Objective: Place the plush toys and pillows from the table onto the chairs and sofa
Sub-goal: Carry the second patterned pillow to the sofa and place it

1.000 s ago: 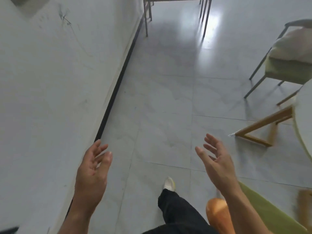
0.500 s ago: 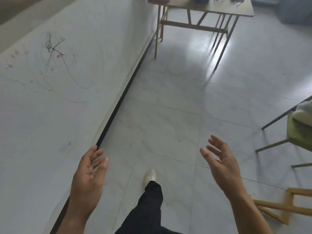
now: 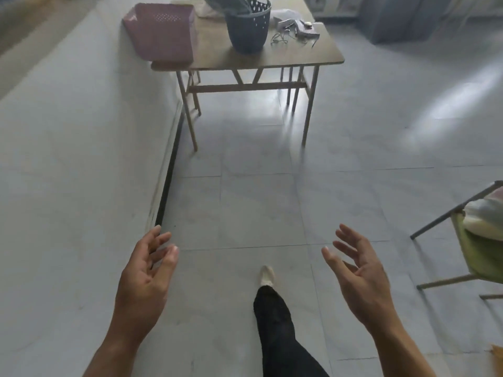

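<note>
My left hand [image 3: 144,278] and my right hand [image 3: 359,276] are raised in front of me over the tiled floor, both empty with fingers spread. A brown folding table [image 3: 299,57] stands ahead at the top of the view. At the right edge a green chair [image 3: 476,257] with metal legs carries a white pillow [image 3: 487,216]. No plush toy shows on the table from here.
On the table sit a pink perforated basket [image 3: 163,34], a dark blue basket [image 3: 249,25] with cloth in it, and small items with cables [image 3: 294,31]. A white wall [image 3: 68,159] runs along the left. My leg and white shoe [image 3: 266,276] step forward.
The view has risen and moved forward: the table with its baskets has come fully into sight, the green chair slid to the right edge, the wooden table legs left view. Both hands stay open.
</note>
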A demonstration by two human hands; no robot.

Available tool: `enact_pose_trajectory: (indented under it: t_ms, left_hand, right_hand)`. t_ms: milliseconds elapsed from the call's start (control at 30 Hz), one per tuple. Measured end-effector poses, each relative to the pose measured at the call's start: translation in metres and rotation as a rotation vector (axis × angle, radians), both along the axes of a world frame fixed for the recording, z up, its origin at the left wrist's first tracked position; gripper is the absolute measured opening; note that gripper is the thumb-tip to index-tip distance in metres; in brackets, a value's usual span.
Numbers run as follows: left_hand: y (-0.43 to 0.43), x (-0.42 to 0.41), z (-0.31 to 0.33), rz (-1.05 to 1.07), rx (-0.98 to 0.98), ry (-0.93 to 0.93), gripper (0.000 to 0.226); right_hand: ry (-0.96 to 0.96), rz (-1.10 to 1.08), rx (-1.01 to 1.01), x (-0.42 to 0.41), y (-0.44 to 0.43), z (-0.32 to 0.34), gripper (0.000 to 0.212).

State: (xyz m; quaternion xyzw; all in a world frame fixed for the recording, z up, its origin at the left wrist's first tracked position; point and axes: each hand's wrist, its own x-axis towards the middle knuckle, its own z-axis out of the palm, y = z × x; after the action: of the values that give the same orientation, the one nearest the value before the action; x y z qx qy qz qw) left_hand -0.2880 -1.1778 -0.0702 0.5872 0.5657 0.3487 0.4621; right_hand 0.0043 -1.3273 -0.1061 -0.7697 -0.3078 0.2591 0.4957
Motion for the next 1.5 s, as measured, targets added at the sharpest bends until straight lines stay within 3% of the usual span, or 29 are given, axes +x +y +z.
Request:
enact_pose_trajectory:
  t_ms: [167, 300, 400, 600, 733, 933, 1133, 1200, 1300, 1400, 1500]
  left_hand:
    - [0.156, 0.085, -0.016, 0.001, -0.046, 0.02, 0.05]
    - [0.281, 0.134, 0.017, 0.023, -0.001, 0.027, 0.049]
    - [0.364, 0.159, 0.033, 0.084, 0.031, -0.004, 0.06]
    - [0.533, 0.215, -0.004, 0.161, -0.019, -0.078, 0.052]
    - [0.672, 0.261, -0.025, 0.066, -0.053, -0.095, 0.049]
    - [0.875, 0.342, 0.016, -0.118, -0.01, -0.03, 0.047]
    - [1.021, 0.438, 0.033, -0.198, -0.011, -0.082, 0.073]
    - [1.061, 0.475, 0.028, -0.155, -0.036, -0.101, 0.095]
    - [1.115, 0.524, 0.024, -0.046, -0.177, -0.279, 0.101]
    - [1.169, 0.56, 0.031, -0.056, -0.442, -0.569, 0.071]
    - [1.213, 0.582, 0.057, -0.095, -0.441, -0.541, 0.049]
  right_hand:
    - [0.044, -0.015, -0.027, 0.084, 0.168, -0.026, 0.055]
    - [0.036, 0.052, 0.004, 0.141, 0.318, 0.006, 0.056]
    - [0.01, 0.13, 0.005, 0.175, 0.42, 0.025, 0.06]
    - [-0.023, 0.173, -0.016, 0.23, 0.61, 0.008, 0.061]
    - [-0.039, 0.113, -0.05, 0.264, 0.73, -0.003, 0.062]
    - [-0.124, 0.027, 0.003, 0.328, 0.891, 0.038, 0.061]
    - [-0.074, -0.064, 0.084, 0.401, 1.012, 0.04, 0.058]
    - [-0.031, -0.036, 0.109, 0.426, 1.057, 0.029, 0.059]
    - [-0.073, 0.075, 0.083, 0.462, 1.122, 0.009, 0.084]
    - [-0.363, 0.314, -0.023, 0.493, 1.185, -0.015, 0.133]
    - [-0.454, 0.438, -0.032, 0.519, 1.247, -0.026, 0.146]
